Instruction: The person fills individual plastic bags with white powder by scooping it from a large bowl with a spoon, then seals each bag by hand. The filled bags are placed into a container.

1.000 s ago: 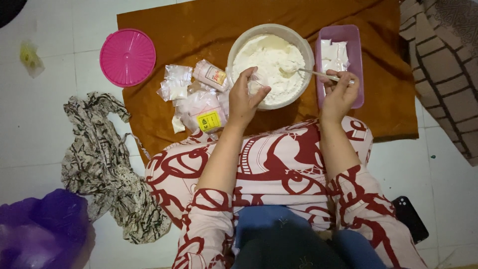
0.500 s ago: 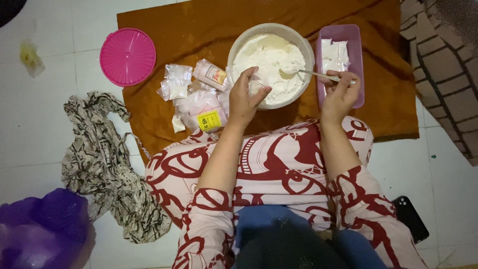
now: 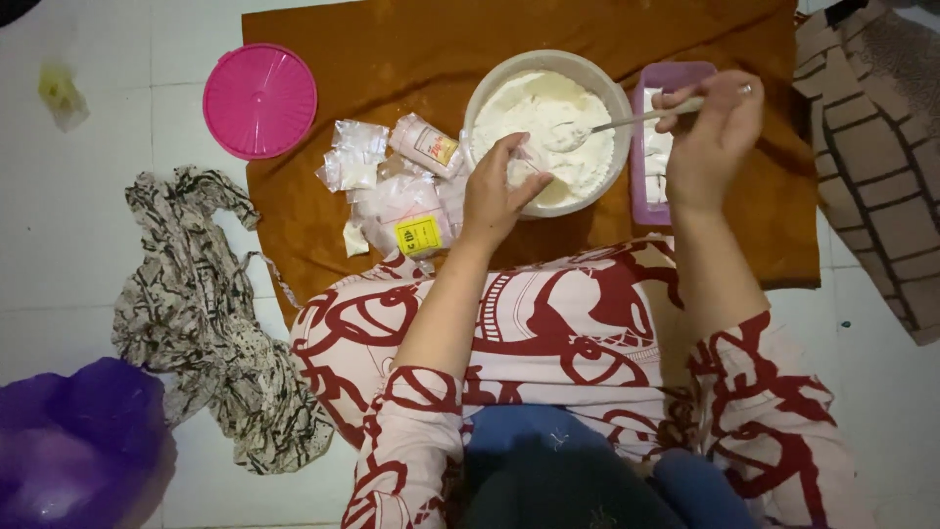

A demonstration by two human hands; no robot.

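Your right hand (image 3: 710, 132) grips the spoon (image 3: 627, 122); your left hand (image 3: 499, 191) pinches the bowl (image 3: 485, 93) rim beside yellow-labelled clear packets (image 3: 406, 211).

Pink lid (image 3: 259, 100) — purple tub (image 3: 676, 78) — orange cloth (image 3: 392, 39).

White tile floor (image 3: 117, 255) w/ orange mat (image 3: 392, 59)

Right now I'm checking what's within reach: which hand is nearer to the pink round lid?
Left. The left hand rests on the white bowl's near rim, across the plastic packets from the pink round lid. The right hand holds a spoon beyond the bowl.
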